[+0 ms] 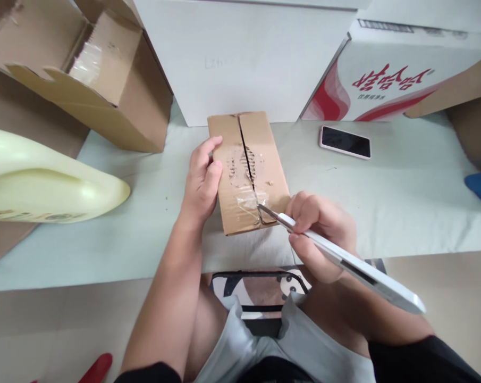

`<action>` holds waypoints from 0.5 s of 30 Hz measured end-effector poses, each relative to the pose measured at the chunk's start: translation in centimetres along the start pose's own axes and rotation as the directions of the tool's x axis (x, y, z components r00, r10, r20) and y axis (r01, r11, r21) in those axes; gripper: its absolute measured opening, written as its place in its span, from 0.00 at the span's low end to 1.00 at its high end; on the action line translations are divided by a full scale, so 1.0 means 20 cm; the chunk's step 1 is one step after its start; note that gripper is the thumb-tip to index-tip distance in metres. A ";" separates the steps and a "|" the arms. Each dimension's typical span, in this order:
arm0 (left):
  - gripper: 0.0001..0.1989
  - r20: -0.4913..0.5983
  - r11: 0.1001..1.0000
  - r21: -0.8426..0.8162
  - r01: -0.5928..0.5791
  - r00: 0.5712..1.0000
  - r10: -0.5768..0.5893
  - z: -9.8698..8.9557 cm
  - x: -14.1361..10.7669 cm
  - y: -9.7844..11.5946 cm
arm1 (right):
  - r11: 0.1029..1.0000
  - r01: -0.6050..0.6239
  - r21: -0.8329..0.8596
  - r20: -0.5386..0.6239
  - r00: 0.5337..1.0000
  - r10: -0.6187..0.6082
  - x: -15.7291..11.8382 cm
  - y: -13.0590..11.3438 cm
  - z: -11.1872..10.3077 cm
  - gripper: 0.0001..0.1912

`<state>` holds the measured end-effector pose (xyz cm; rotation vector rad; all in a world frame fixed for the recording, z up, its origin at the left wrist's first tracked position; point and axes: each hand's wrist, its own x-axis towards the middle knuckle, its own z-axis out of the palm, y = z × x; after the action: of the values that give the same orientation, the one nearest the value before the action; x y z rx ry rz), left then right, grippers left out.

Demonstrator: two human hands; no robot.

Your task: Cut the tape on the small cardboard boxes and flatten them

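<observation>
We see matt brown cardboard on the small box (pixel 250 186), its surface rough and torn around the seam, with glossy clear tape near one end; the cutter (pixel 355 261) has a smooth white casing and a metal blade, and pale, lightly wrinkled cloth covers the desk (pixel 144 213)

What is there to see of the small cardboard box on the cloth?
The small cardboard box is plain brown, with two top flaps meeting at a dark, narrow gap. Torn, roughened patches flank the middle of that seam, and clear, wrinkled tape clings near the end closest to the person. It lies slightly turned on the pale green cloth, its far end by a white box. The left hand steadies one side; the utility knife in the right hand meets the taped seam.
</observation>
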<state>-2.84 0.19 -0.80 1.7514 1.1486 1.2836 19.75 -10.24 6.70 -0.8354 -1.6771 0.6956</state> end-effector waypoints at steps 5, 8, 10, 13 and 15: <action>0.31 0.012 1.000 -0.007 0.012 1.000 -0.012 -0.01 0.00 -0.01 | 0.997 -0.041 0.061 0.023 0.999 0.040 0.00 -0.01 -0.01 0.11; 0.31 0.012 1.000 -0.015 0.027 1.000 -0.027 0.00 0.00 -0.01 | 0.997 -0.050 0.054 -0.004 0.999 0.050 0.00 -0.01 -0.01 0.11; 0.31 0.009 0.999 -0.017 0.027 1.000 -0.026 0.01 -0.01 -0.01 | 0.999 -0.048 0.024 -0.001 0.999 0.048 0.00 -0.02 -0.01 0.12; 0.32 0.004 1.000 -0.017 0.006 1.000 -0.006 0.02 -0.01 0.00 | 0.994 0.044 -0.099 0.003 0.999 -0.044 0.01 -0.03 -0.03 0.12; 0.33 0.000 1.000 -0.012 -0.007 1.000 0.007 0.03 -0.01 0.01 | 0.972 0.123 -0.200 0.009 0.992 -0.124 0.01 -0.05 -0.04 0.12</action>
<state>-2.22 -0.08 -0.87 1.7484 1.1336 1.2921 20.35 -10.59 7.82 -0.8634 -1.7998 0.4441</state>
